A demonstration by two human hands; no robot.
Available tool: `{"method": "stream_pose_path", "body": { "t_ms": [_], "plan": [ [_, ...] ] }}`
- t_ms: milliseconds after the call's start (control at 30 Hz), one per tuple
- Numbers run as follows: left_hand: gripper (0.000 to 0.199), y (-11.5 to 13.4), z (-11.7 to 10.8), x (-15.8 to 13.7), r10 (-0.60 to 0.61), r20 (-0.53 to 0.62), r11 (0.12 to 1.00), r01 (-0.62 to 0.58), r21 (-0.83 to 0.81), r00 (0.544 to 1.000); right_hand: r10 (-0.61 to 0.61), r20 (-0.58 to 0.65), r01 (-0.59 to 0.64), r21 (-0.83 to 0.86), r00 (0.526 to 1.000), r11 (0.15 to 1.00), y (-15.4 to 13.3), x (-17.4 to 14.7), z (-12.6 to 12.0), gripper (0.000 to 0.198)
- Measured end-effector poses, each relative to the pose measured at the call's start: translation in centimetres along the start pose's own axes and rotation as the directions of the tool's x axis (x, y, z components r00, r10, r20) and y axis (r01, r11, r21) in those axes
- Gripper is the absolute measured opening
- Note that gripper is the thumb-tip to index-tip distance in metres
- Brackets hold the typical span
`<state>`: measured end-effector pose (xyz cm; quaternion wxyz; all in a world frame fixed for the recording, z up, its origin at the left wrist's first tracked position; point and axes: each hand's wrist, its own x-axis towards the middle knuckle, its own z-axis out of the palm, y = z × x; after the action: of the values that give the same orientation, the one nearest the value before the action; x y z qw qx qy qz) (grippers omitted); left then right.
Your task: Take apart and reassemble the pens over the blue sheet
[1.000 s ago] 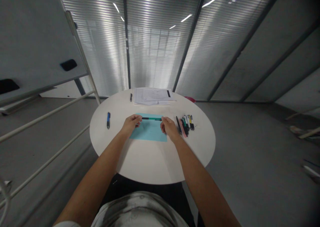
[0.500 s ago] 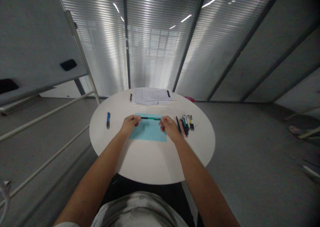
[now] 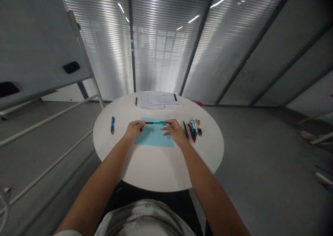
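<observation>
A green and black pen (image 3: pixel 155 123) is held level between my two hands, above a light blue sheet of paper (image 3: pixel 153 138). My left hand (image 3: pixel 135 129) pinches the black end between thumb and fingers. At the other end, my right hand (image 3: pixel 174 129) grips the green part with thumb and forefinger, its lower fingers spread apart. A dark clip shows along the pen near the right hand. Just right of that hand, a row of several pens (image 3: pixel 192 130) lies on the white round table (image 3: pixel 156 171).
A blue pen (image 3: pixel 112 125) lies on the table's left side. Toward the back are a stack of printed papers (image 3: pixel 158 100) and a dark pen (image 3: pixel 136 101). A whiteboard on a white frame (image 3: pixel 85 55) stands at the left, with glass walls and blinds behind.
The fingers of my right hand have shifted on the pen, and its lower fingers have opened out. The pen has turned so its clip shows differently. My left hand has barely moved.
</observation>
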<state>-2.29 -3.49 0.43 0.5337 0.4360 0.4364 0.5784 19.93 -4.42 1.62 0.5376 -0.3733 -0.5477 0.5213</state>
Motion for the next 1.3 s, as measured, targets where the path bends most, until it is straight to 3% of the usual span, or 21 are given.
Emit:
{"method": "stream_pose_path", "body": {
  "t_ms": [200,433,700,900,1133,1300],
  "plan": [
    [0.032,0.31,0.38,-0.27,0.034,0.011,0.999,-0.034,-0.021,0.999,0.098,-0.036,-0.098,0.005,0.995,0.995,-0.29,-0.10,0.24,0.044],
    [0.031,-0.03,0.19,-0.12,0.061,0.050,0.998,-0.062,0.008,0.997,0.059,-0.120,-0.067,-0.068,0.991,0.995,-0.31,0.00,-0.08,0.037],
    [0.032,0.22,0.38,-0.16,0.031,0.040,1.000,-0.031,0.000,0.999,0.115,-0.099,-0.114,0.016,0.988,0.993,-0.19,0.20,-0.24,0.034],
    [0.033,0.08,0.37,-0.21,0.039,0.060,0.999,-0.040,0.020,0.997,0.114,-0.118,-0.127,-0.104,0.986,0.987,0.23,0.23,-0.19,0.032],
    [0.033,-0.35,0.19,0.02,0.039,0.080,0.999,-0.042,0.034,0.996,0.146,-0.084,-0.147,-0.008,0.986,0.989,-0.18,0.15,-0.24,0.034],
    [0.031,-0.53,0.20,0.00,0.041,0.089,0.997,-0.046,0.061,0.995,0.114,-0.136,-0.129,-0.110,0.984,0.985,0.40,0.33,-0.38,0.031]
  ]
}}
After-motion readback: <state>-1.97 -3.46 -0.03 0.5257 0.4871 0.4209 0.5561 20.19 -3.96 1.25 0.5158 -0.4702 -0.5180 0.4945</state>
